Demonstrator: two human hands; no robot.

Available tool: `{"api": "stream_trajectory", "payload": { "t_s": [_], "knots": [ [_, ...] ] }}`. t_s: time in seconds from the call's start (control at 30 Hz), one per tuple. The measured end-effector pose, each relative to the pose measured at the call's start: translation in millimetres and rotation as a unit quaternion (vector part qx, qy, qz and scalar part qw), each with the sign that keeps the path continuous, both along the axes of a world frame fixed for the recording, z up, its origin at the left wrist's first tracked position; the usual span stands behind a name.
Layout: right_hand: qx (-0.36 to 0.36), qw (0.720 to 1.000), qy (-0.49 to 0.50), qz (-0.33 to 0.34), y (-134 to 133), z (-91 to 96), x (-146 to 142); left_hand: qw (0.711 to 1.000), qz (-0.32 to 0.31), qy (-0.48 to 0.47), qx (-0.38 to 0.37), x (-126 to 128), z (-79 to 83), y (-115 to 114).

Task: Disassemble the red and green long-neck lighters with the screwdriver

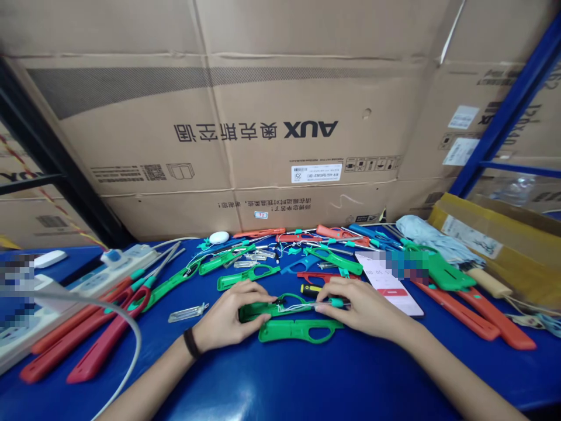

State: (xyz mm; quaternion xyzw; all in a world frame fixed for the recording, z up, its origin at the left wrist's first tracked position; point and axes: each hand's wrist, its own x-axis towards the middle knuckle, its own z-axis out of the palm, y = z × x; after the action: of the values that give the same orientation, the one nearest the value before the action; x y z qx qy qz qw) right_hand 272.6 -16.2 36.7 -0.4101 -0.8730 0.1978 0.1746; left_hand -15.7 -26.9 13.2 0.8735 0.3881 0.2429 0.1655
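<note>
My left hand (228, 318) is curled around the left end of a green plastic handle shell (280, 307) that lies on the blue table (280, 374), with thin wires and a clear part inside it. My right hand (357, 307) pinches the right end of the same shell, by a small teal-tipped piece (336, 302). A second, matching green shell half (298, 330) lies flat just in front of both hands. A black band is on my left wrist.
Many red, green and blue lighter shells and metal tubes are scattered behind the hands. A phone (390, 283) lies to the right, a white power strip (127, 260) and cable to the left. Large cardboard boxes (263, 128) wall the back; a blue rack post stands right.
</note>
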Motion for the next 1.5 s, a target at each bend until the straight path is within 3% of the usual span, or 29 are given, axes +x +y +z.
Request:
{"api": "stream_trajectory", "payload": {
  "t_s": [0.33,0.53,0.83,1.1,1.3,1.5],
  "knots": [
    [0.032,0.998,-0.014,0.058,13.0,-4.2,-30.6,1.000,-0.003,-0.008,-0.011,0.1,5.2,2.1],
    [0.071,0.994,0.002,0.077,15.8,-12.3,-33.1,1.000,0.009,-0.013,-0.005,0.7,3.0,0.4],
    [0.208,0.971,0.008,0.114,18.4,-26.0,-26.4,1.000,0.026,-0.017,0.002,1.5,0.3,2.2],
    [0.175,0.976,0.057,0.116,16.3,-23.7,-28.6,0.999,0.032,-0.013,0.003,1.1,1.0,3.6],
    [0.158,0.985,0.019,0.072,14.6,-27.7,-33.0,1.000,0.015,-0.013,0.013,1.8,-2.1,2.1],
    [0.145,0.985,0.005,0.098,13.9,-28.2,-33.0,1.000,-0.002,-0.008,0.022,5.4,-3.6,-1.4]
  ]
}}
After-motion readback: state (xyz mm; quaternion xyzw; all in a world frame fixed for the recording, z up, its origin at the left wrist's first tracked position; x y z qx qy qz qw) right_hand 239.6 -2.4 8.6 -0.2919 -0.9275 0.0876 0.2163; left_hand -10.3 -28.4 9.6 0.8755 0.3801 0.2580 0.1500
